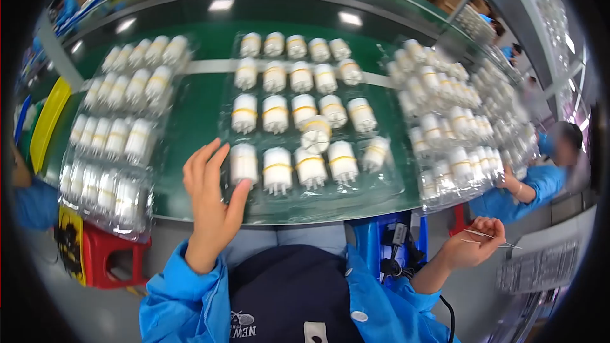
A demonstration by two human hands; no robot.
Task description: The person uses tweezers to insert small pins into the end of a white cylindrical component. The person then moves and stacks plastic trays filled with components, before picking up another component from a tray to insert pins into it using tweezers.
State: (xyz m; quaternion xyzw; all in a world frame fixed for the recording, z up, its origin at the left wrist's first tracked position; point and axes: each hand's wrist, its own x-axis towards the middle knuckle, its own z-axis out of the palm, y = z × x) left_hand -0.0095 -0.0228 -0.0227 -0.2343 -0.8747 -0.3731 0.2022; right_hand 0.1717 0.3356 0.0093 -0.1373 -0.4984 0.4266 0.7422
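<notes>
While the left hand (pixel 213 197) spreads open at the left edge of the clear plastic middle tray (pixel 381 187), its thumb is at the front-left cylinder; can't tell if it presses. Right hand (pixel 473 244) is off to the right and nearer the body than the middle tray, fingers curled around thin pale sticks (pixel 483 234). Middle tray lies on the green belt surface (pixel 194 114), holding rows of white cylinders with yellow bands (pixel 277 166); one extra white cylinder (pixel 316 134) lies tilted on top, between the two front rows. Left of the middle tray: clear trays of similar cylinders (pixel 136 232). Right of it: more filled clear trays (pixel 438 203), another person's hand (pixel 511 181) at their edge.
</notes>
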